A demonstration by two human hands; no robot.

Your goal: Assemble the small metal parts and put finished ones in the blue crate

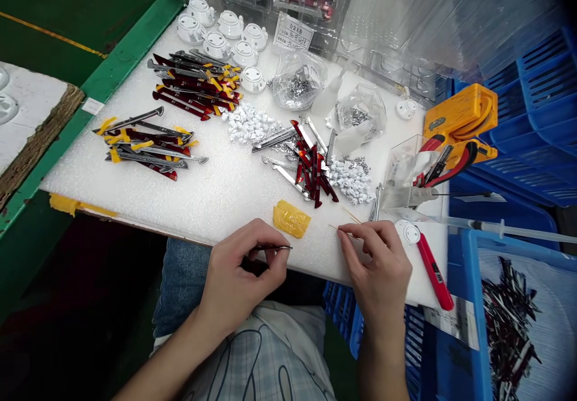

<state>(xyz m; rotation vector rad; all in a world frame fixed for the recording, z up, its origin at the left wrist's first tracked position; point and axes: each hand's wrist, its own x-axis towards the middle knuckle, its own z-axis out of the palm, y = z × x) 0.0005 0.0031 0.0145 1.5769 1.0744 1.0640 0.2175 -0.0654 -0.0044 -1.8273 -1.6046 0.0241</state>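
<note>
My left hand (243, 272) pinches a thin dark metal strip (276, 247) at the near edge of the white foam work board (216, 190). My right hand (376, 263) pinches a slender wooden stick (336, 228) whose tip points left toward a yellow tape piece (291, 218). The two hands are about a hand's width apart. Beyond them lies a pile of red and silver blade-shaped parts (309, 163) beside small white plastic pieces (351, 180).
Taped bundles of blades lie at left (146, 142) and farther back (198, 85). White round caps (229, 34), bags of screws (297, 79), a yellow tool (462, 118), a red-handled knife (433, 272) and blue crates (509, 317) of parts surround the board.
</note>
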